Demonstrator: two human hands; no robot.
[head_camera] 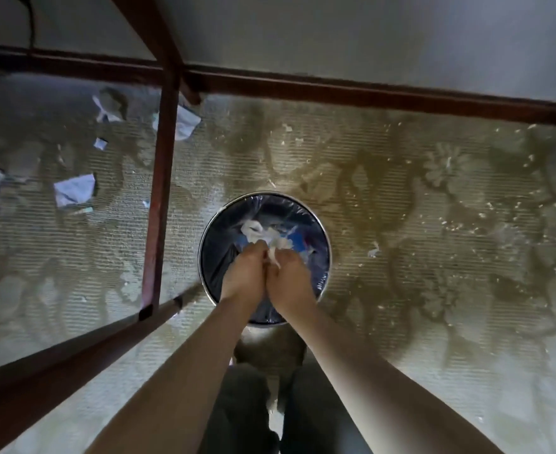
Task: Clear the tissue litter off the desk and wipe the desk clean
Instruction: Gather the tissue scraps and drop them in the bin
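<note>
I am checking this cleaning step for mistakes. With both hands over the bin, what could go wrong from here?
1. The left hand and right hand pinch white tissue near the middle of the lined bin; small shreds may drift past the rim onto the carpet, which already shows white crumbs.
2. Paper scraps lie under the wooden frame and could be forgotten.

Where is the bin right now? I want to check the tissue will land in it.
In the head view the bin stands on the carpet at centre, directly under both hands, right of the red table leg.
</note>
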